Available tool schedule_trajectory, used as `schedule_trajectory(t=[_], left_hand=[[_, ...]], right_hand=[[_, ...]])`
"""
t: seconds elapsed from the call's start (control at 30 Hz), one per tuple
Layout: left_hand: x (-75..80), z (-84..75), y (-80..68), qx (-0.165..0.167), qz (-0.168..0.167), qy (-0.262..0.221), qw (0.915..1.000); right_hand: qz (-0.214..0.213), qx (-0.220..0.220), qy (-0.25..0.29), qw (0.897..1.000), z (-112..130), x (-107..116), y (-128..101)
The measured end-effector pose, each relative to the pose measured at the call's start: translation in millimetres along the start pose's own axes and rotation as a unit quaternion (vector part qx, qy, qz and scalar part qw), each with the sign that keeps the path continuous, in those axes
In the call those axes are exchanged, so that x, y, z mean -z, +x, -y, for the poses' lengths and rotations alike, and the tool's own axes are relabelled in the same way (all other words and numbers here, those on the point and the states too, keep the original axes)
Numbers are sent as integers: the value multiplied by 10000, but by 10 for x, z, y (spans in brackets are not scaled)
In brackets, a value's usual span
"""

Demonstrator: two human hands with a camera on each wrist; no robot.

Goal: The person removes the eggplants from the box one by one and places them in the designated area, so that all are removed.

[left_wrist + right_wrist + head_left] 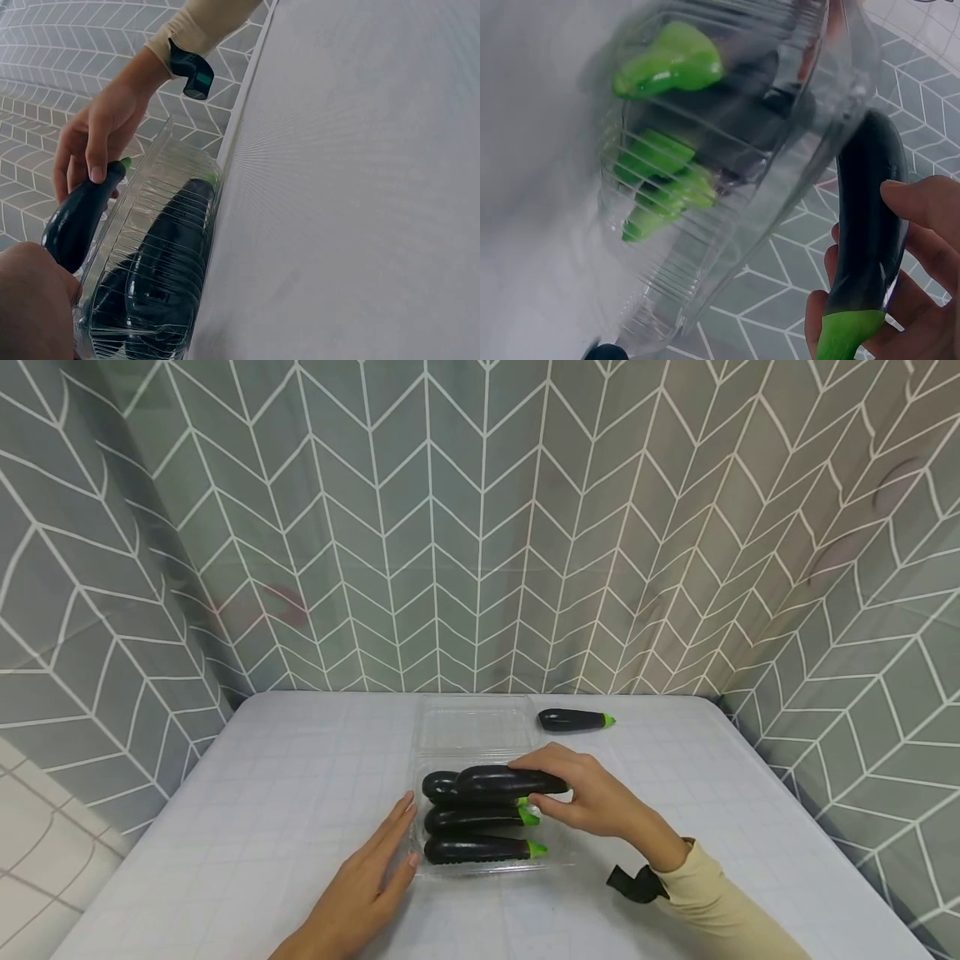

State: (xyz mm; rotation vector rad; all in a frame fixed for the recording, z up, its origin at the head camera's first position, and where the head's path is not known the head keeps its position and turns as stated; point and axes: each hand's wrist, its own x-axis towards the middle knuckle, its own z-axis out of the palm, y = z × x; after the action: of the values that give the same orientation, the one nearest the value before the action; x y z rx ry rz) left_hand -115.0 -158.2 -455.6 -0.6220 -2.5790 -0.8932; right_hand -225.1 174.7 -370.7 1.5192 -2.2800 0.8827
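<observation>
My right hand [592,789] grips a dark eggplant [510,781] between thumb and fingers, over the back of a clear plastic container [491,868]. In the right wrist view the thumb presses on the side of this eggplant [870,217], its green stem end pointing down in the picture. Three more eggplants lie side by side in the container, the front eggplant [476,849] nearest me; the rear one is partly hidden beneath the held one. At the container's left side lies my left hand [367,881], fingers extended with the fingertips right at the rim.
The container's hinged lid [472,727] lies folded back on the white table [300,777]. Behind and right of it is another eggplant [570,720]. A black strap [637,885] hangs at my right sleeve. Patterned curtains [480,527] enclose the table's back and sides.
</observation>
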Motion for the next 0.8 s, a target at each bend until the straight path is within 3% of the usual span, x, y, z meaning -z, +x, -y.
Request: schedule_trajectory(t=[0.8], left_hand=[[-5,-1,-2,25,-5,-13,10000]], right_hand=[[-173,-108,-125,9997,-178,117,-22]])
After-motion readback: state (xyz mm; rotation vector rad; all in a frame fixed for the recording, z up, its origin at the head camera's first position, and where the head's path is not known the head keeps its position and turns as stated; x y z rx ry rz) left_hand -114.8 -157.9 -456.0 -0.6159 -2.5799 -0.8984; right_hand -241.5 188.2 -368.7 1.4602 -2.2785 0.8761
